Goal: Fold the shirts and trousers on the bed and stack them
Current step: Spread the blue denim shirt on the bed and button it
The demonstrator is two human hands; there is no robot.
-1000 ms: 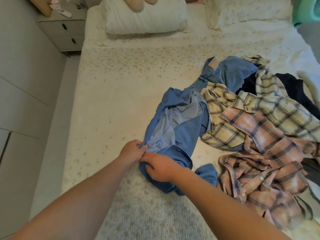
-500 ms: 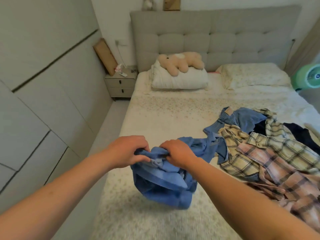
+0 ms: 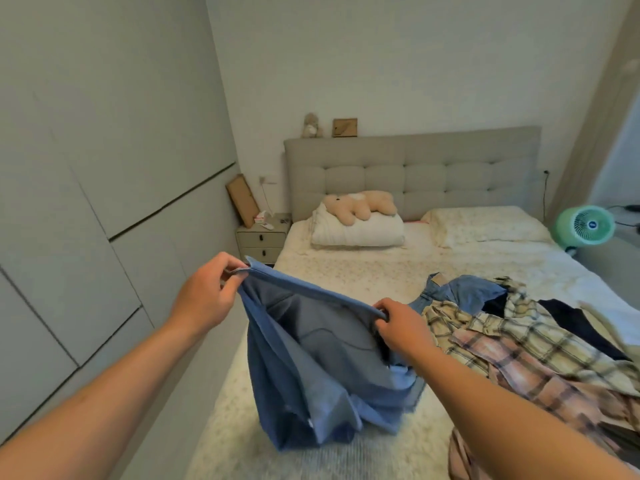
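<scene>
Blue shirt (image 3: 322,368) hung mid-frame, its top edge pinched by left hand (image 3: 207,299) and right hand (image 3: 401,329); uneven pulling risked a crooked fold.

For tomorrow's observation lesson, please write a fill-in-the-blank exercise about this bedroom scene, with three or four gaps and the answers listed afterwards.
1. Both hands, the left hand and the right hand, hold up a ____ denim shirt.
2. The beige teddy bear lies on a white ____.
3. The unfolded plaid shirts lie on the ____.
4. The round fan beside the bed is ____.

Missing words: blue; pillow; bed; green
</scene>
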